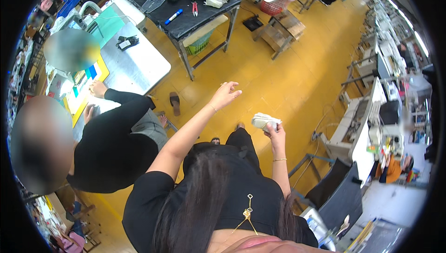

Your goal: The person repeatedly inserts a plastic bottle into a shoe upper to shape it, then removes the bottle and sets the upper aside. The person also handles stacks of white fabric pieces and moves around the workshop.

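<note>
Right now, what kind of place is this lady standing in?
Probably a workshop or small factory. A row of white machines lines the yellow floor, a black worktable holds tools, and her right hand holds a white folded cloth.

I am holding a small white folded cloth bundle (265, 120) in my right hand (275, 133), raised above the yellow floor. It is sitting crumpled, protruding leftward from my fingers.
</note>
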{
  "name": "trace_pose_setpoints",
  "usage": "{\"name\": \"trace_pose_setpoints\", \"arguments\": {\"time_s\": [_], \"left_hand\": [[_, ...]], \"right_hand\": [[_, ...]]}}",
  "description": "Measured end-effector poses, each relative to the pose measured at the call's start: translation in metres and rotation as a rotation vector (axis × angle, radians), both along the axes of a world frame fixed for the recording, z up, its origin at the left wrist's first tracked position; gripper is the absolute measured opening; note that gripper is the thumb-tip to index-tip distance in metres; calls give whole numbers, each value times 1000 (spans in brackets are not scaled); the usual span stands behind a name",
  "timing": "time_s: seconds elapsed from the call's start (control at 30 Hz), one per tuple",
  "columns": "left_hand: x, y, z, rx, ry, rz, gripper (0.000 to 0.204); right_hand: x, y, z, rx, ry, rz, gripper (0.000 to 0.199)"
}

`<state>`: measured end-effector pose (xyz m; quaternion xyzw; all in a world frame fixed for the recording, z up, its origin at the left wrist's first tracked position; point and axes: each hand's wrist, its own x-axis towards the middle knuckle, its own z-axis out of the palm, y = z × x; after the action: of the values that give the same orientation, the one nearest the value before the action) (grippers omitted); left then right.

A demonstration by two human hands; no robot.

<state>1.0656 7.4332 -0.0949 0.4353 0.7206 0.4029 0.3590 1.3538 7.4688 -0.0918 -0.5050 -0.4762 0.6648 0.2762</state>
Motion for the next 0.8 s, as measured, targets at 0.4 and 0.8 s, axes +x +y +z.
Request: {"name": "trace_pose_setpoints", "arguments": {"time_s": [0.4, 0.8], "left_hand": [[-178, 232, -11, -239, 28, 500, 54], [-362, 432, -35, -308, -149, 1323, 100]], "right_hand": [[-260, 492, -1, 437, -49, 149, 35], [-477, 691, -23, 837, -567, 176, 62]]}}
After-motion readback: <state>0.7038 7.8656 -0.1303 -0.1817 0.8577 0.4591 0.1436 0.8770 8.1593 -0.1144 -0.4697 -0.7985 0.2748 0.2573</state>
